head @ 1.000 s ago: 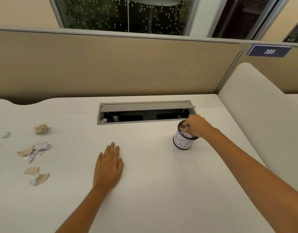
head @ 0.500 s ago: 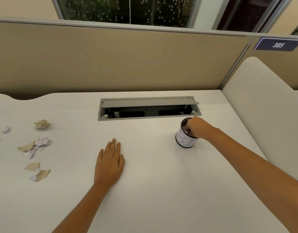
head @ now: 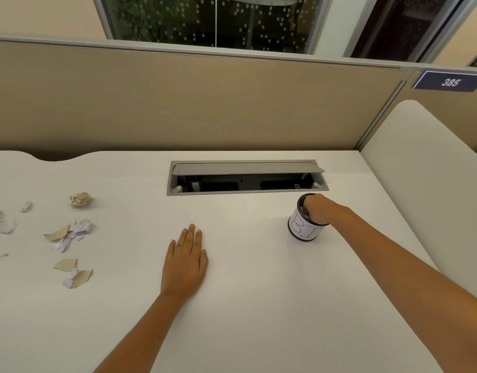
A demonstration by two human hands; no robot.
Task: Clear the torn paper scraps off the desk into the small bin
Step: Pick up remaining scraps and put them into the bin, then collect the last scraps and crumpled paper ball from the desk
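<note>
Right hand (head: 317, 210) sits over the small bin (head: 303, 227) at right of the counter (head: 259, 305), fingers curled down into its mouth — cannot tell if they pinch anything. Left hand (head: 185, 261) lies flat mid-counter, fingers straight and pressed together. Torn paper scraps (head: 70, 234) lie at far left — a crumpled tan ball (head: 80, 199) beyond them.

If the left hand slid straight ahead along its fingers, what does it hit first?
Probably the grey cable tray recessed in the desk. The left hand lies flat, fingers pointing at its near edge; only bare desktop lies between, though the wide-angle view makes this uncertain.
</note>
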